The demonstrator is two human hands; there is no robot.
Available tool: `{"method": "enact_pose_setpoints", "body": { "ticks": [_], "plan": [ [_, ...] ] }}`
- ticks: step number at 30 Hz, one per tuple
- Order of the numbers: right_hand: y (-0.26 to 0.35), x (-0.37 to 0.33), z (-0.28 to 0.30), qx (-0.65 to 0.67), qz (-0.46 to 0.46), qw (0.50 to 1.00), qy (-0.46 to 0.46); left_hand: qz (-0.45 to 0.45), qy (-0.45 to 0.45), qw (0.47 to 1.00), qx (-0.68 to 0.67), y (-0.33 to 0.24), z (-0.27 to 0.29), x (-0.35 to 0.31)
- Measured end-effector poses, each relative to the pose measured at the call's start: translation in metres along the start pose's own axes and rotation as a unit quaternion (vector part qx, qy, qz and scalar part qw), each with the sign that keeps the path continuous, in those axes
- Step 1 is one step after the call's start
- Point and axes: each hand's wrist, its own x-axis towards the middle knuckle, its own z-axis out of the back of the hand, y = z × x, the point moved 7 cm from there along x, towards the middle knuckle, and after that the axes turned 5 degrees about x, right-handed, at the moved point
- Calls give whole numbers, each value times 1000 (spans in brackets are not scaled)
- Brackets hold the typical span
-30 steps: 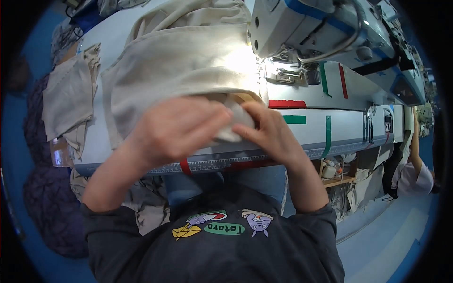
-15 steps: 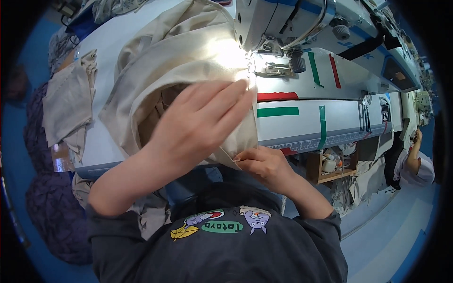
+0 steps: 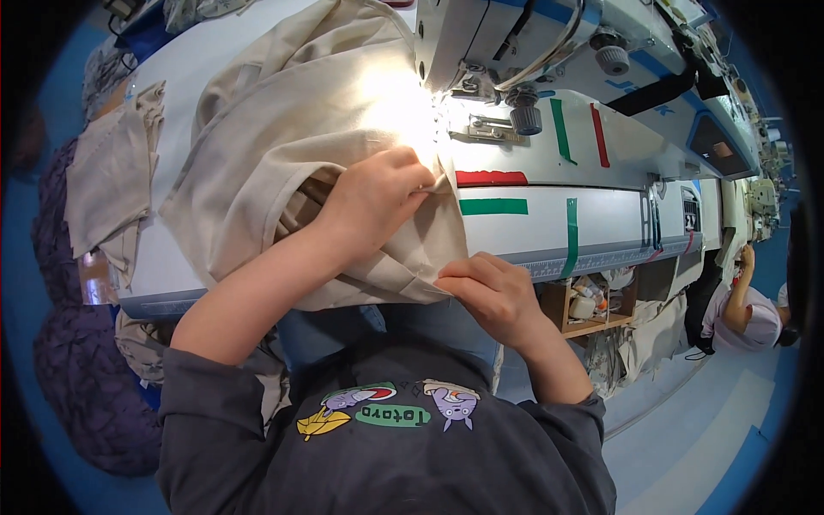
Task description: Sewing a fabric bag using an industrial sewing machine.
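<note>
A beige fabric garment (image 3: 249, 172) lies bunched over the left part of the sewing table, its far edge reaching the lit needle area of the sewing machine (image 3: 468, 81). My left hand (image 3: 378, 197) is closed on the cloth's right edge, just on the near side of the needle, with fingertips pinched together. Close to the table's front edge, my right hand (image 3: 493, 292) pinches the near corner of the same garment between thumb and fingers. Between both hands the edge is held fairly straight. An opening in the folds shows beside my left wrist. Glare hides the presser foot.
Red tape (image 3: 491, 178) and green tape (image 3: 493, 207) mark the white table (image 3: 609, 206), with a ruler strip along its front. Folded beige pieces (image 3: 116, 172) lie at the left. Below the table is a wooden box (image 3: 592, 309) of small items. Another person (image 3: 745, 309) works at far right.
My left hand, blurred before, has come down onto the cloth's edge and closed on it. The garment's folds have spread flatter to the left. My right hand keeps its pinch at the corner.
</note>
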Motion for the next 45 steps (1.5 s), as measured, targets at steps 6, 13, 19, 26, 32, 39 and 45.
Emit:
{"method": "enact_pose_setpoints", "body": {
  "ticks": [6,13,19,26,32,39,45],
  "plan": [
    [-2,5,-6,-44,-14,999,9,-224,-61,965,121,-24,-8,-18],
    [12,7,-7,-88,54,991,81,-232,-87,957,153,-23,-9,-25],
    [8,15,-5,-109,55,987,101,-237,-123,951,154,-20,-6,-18],
    [-4,25,1,-86,16,992,91,-223,-113,958,140,-20,-3,-17],
    [-4,29,-3,-82,19,989,118,-200,-105,966,127,-17,-3,-20],
    [-9,42,-1,-129,29,979,155,-205,-106,963,138,-11,-1,-3],
    [-18,50,0,-158,7,973,168,-207,-112,961,144,-7,4,3]
  ]
}}
